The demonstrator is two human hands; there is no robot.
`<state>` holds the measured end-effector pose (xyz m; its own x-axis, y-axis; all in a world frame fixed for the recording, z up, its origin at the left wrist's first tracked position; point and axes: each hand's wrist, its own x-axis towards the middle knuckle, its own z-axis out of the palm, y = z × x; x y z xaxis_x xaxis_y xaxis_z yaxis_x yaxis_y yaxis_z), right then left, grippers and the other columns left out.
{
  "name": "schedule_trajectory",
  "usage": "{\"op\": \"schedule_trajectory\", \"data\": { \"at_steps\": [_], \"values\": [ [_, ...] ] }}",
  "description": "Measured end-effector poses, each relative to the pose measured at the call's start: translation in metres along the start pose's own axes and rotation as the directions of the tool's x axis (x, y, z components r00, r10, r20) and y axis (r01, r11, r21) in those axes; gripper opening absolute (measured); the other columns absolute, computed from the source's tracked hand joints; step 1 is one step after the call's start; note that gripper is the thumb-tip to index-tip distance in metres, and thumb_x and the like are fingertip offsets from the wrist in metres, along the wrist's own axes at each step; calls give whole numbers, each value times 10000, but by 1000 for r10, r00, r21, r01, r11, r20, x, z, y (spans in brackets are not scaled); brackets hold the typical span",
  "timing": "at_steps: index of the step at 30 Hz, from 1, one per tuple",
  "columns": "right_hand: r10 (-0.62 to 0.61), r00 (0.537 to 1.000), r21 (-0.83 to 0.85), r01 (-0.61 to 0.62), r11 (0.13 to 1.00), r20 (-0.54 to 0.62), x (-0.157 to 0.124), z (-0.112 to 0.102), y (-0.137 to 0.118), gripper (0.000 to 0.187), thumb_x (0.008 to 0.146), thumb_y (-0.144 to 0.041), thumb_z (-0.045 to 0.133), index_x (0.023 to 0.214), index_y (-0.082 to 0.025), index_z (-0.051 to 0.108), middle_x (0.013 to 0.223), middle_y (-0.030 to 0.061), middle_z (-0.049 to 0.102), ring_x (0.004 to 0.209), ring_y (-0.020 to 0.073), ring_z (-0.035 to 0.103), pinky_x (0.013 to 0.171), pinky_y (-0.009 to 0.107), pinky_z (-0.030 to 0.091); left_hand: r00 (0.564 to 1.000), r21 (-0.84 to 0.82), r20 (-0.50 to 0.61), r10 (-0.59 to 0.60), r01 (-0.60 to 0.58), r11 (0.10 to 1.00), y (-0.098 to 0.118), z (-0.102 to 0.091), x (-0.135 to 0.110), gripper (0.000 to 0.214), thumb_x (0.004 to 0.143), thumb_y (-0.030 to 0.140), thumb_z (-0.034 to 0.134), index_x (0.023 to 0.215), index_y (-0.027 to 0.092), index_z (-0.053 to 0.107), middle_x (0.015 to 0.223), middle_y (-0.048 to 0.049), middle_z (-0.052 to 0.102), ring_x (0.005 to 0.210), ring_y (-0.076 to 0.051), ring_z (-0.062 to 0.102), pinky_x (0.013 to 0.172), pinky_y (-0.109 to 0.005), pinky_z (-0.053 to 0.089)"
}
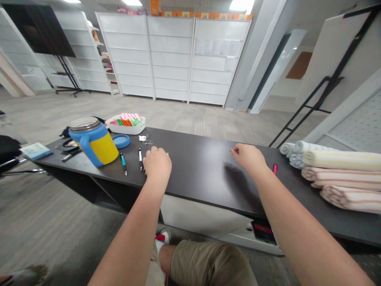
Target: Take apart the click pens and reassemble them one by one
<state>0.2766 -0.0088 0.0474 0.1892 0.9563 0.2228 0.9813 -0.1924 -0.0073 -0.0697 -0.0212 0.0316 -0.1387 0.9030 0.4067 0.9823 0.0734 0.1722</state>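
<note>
Left hand point(157, 163) beside white pen point(140, 158)

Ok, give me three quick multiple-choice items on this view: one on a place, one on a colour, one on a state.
1. Where does the mug stand?
A. at the table's left end
B. on the towels
C. on the floor

2. What colour is the mug's handle?
A. red
B. blue
C. white

3. How is the left hand?
A. lifted, holding the mug
B. fist-like on the table by the pens
C. gripping a towel

Answers:
1 A: it stands left of the pens, far from the rolled towels.
2 B: blue handle, yellow body.
3 B: fingers curled, knuckles up, beside the pens.
</note>
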Motion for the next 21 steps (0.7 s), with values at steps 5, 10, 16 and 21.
{"op": "schedule_trajectory", "data": {
  "at_steps": [5,10,16,21],
  "values": [
    [-288,952,189,304,934,-108,-5,6,-89,296,1011,-401,523,892,-214,719,897,99,751,778,217,660,667,310,402,997,102,73,-16,8,995,-16,6,-4,314,974,296,507,1071,137,759,1162,-196,623,1102,-352,585,887,-465,506],
    [-578,807,429,567,703,-120,-17,26,-112,194,983,-328,593,897,-204,715,884,57,720,776,169,621,745,280,435,965,-16,135,226,-226,974,-8,10,-8,245,973,306,547,1023,240,777,1134,-126,640,1089,-303,587,927,-429,496],
    [-461,888,621,370,692,-15,-9,42,-82,249,964,-413,602,910,-209,735,824,17,722,675,142,586,668,266,419,984,44,90,157,-161,986,0,7,-15,259,965,340,574,1081,190,750,1161,-160,636,1129,-351,573,908,-471,501],
    [-438,899,634,331,699,14,-3,45,-80,262,952,-439,614,891,-212,731,833,18,735,690,146,594,689,272,422,973,16,100,209,-211,977,11,9,-19,196,973,298,580,987,183,739,1126,-174,652,1098,-365,585,895,-487,478]
  ]
}}
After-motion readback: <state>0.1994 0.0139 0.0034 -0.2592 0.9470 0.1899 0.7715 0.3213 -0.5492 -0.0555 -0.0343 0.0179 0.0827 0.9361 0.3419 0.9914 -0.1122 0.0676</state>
